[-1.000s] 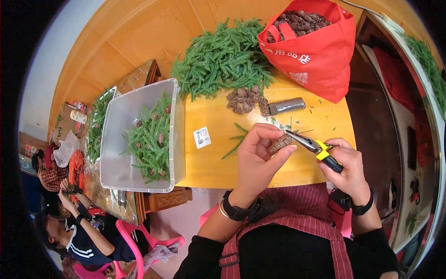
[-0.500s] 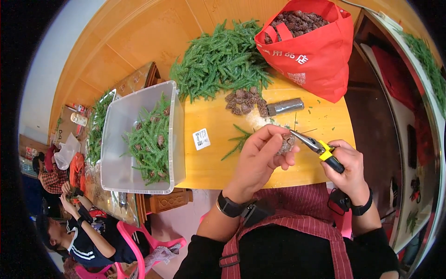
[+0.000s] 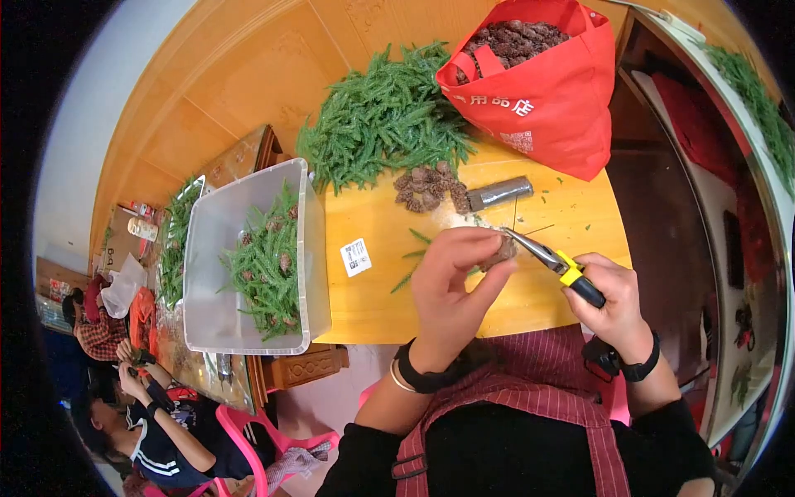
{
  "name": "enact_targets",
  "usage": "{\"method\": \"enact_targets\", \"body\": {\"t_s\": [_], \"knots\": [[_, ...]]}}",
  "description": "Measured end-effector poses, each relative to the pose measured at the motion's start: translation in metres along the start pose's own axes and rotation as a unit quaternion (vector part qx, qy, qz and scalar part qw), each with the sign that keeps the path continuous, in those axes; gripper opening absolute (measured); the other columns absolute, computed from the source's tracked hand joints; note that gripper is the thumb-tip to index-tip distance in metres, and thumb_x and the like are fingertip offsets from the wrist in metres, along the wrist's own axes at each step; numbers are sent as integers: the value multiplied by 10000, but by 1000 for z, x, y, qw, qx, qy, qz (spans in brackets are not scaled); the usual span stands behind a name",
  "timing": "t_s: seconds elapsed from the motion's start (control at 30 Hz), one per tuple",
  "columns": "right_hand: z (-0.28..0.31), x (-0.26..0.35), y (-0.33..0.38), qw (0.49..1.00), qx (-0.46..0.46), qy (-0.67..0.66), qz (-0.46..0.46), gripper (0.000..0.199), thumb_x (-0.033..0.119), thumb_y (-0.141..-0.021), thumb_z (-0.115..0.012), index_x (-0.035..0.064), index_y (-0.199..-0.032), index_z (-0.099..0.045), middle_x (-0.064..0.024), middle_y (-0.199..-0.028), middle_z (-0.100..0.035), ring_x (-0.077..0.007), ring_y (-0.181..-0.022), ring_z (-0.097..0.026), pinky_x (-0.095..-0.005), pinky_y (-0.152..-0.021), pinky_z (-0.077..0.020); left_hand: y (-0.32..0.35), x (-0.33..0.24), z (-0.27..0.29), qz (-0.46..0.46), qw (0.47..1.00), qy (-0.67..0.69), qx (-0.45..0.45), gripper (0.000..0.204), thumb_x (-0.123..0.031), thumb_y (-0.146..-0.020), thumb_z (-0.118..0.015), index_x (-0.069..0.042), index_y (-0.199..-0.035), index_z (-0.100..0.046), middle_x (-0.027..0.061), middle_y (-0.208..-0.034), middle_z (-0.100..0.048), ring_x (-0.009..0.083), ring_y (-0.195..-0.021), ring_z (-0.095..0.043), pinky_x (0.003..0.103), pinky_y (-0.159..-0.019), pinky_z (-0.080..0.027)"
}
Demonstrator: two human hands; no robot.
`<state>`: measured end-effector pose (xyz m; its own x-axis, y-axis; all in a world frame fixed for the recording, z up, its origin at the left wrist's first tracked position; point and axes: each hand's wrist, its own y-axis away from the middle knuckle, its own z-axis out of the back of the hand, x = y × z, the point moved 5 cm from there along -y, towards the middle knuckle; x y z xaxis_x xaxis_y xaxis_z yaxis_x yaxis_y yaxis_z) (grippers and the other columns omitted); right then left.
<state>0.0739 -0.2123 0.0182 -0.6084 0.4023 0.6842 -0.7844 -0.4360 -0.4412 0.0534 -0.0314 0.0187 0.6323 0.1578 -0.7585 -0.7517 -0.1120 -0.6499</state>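
Note:
My left hand pinches a brown pine cone between thumb and fingers over the front of the yellow table. My right hand is wrapped round the yellow-and-black handles of a pair of needle-nose pliers. Their jaw tips meet the side of the cone, where thin dark wire ends stick out; whether the jaws grip the wire is too small to tell. Partly behind my left hand lies a green fir sprig. Farther back rest a heap of pine cones and a grey metal bar-like tool.
Green artificial sprigs are piled at the back. Beside them stands a red bag full of pine cones. To the left, a clear plastic bin holds sprigs with cones; a white label lies nearby. Other people sit at a table far left.
My left hand has turned, its fingers now arching over the cone. The pliers and right hand have shifted slightly left with the view, the jaws still at the cone.

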Motion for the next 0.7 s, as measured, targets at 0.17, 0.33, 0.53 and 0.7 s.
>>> {"method": "enact_targets", "body": {"t_s": [0.17, 0.33, 0.53, 0.7], "knots": [[3, -9, 4, 1000, -8, -1, 22, 140, 0, -617, -621, -22, -610, -483, -153, -664, -547, -265, -555, -548, -291, -481, -408, 2, 18, -6, 335, 874, 351, -8, 161, -67, -876, -459, 11, -1014, -489, 129, -931, -562, 161, -737, -578, 226, -642, -468], [3, -5, 2, 1000, -5, -1, 22, 134, -3, -621, -619, -26, -613, -487, -153, -662, -546, -262, -556, -548, -290, -482, -408, 8, 24, -7, 354, 876, 328, 4, 160, -46, -864, -470, 4, -1014, -499, 91, -853, -592, 145, -710, -579, 224, -633, -469], [3, -9, 3, 1000, 7, 4, -4, 121, 6, -629, -621, -34, -628, -507, -148, -661, -548, -250, -548, -543, -287, -480, -403, -4, 9, 2, 126, 986, 92, -61, 243, 66, -705, -644, 5, -928, -569, 85, -849, -592, 143, -722, -577, 240, -670, -473], [5, -10, 4, 998, 39, -3, -53, 123, 22, -630, -627, -38, -640, -520, -144, -671, -549, -246, -556, -539, -291, -497, -403, -6, -9, -1, -85, 975, -203, 14, 270, 96, -698, -631, 28, -937, -528, 115, -928, -546, 145, -813, -550, 238, -709, -467]]}}
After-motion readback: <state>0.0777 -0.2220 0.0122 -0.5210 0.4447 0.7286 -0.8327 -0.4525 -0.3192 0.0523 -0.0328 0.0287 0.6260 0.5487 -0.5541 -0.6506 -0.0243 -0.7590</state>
